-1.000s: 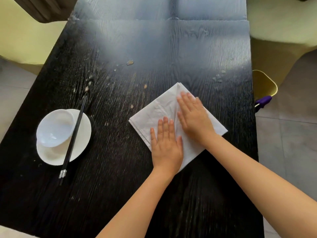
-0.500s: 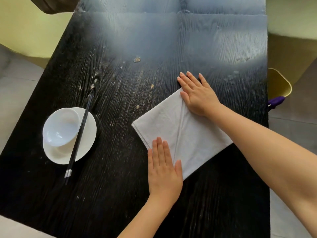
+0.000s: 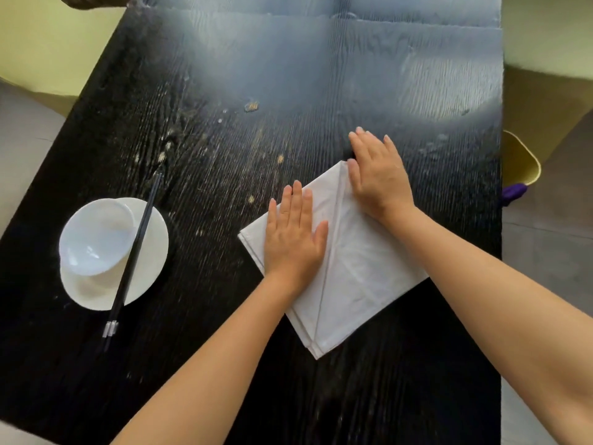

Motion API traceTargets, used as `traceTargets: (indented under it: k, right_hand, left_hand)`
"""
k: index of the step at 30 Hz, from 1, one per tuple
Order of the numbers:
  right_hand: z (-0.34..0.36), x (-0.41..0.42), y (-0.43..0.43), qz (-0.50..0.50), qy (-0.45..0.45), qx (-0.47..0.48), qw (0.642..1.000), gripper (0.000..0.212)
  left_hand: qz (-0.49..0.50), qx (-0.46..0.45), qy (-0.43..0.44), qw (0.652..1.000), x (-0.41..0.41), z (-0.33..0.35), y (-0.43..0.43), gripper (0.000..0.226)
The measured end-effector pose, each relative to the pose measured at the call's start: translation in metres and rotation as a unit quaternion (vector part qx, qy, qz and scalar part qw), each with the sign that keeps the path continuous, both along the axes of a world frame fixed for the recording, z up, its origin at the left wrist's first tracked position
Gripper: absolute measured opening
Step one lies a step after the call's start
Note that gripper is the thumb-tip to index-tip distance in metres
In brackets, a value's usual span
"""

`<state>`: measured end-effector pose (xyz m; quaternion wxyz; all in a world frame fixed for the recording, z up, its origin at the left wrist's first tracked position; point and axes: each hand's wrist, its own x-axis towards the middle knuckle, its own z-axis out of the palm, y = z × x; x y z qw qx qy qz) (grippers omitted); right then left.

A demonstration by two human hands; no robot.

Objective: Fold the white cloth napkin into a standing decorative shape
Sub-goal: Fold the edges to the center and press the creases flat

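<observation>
I'm seeing a white napkin (image 3: pixel 353 271) lying plain and unpatterned on a black table (image 3: pixel 224 364) that's showing pale wood grain streaks and tan crumbs. At the left, a white bowl (image 3: pixel 93 239) is sitting on a white saucer (image 3: pixel 141 284), with black chopsticks (image 3: pixel 134 252) ending in silver tips. At the right I'm noticing a yellow bin (image 3: pixel 521 159) and something purple (image 3: pixel 513 191)

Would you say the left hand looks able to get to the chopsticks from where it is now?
Probably yes. The left hand lies flat on the napkin, holding nothing, and only bare table lies between it and the chopsticks, which rest across the bowl and plate.
</observation>
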<state>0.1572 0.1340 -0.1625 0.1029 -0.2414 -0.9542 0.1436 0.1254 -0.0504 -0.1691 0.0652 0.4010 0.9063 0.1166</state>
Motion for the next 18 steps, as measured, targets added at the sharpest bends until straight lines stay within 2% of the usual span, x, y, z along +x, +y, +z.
traceTargets:
  k: [3,5,8,10,12,18]
  right_hand:
    - [0.006,0.004,-0.002,-0.082,0.075,-0.002,0.994,0.028]
    - [0.016,0.008,-0.006,-0.107,0.086,0.006,0.991,0.019]
    - [0.030,0.018,-0.027,-0.068,0.060,0.010,0.996,0.019]
    - [0.034,0.027,-0.049,-0.048,0.002,-0.040,0.998,0.021]
    - [0.031,0.033,-0.066,-0.071,-0.051,-0.097,0.991,0.026]
    - [0.029,0.025,-0.077,-0.149,-0.041,-0.141,0.978,0.018]
  left_hand:
    - [0.007,0.038,-0.017,0.999,0.011,0.004,-0.005,0.057]
    - [-0.006,0.073,-0.048,0.996,0.021,0.011,-0.003,0.052]
    - [-0.014,0.097,-0.072,0.993,0.027,0.015,-0.002,0.046]
    - [-0.008,0.100,-0.074,0.992,0.028,0.016,-0.001,0.044]
    - [0.000,0.102,-0.062,0.993,0.030,0.019,-0.002,0.041]
    - [0.043,0.130,-0.029,0.990,0.028,0.029,-0.001,0.016]
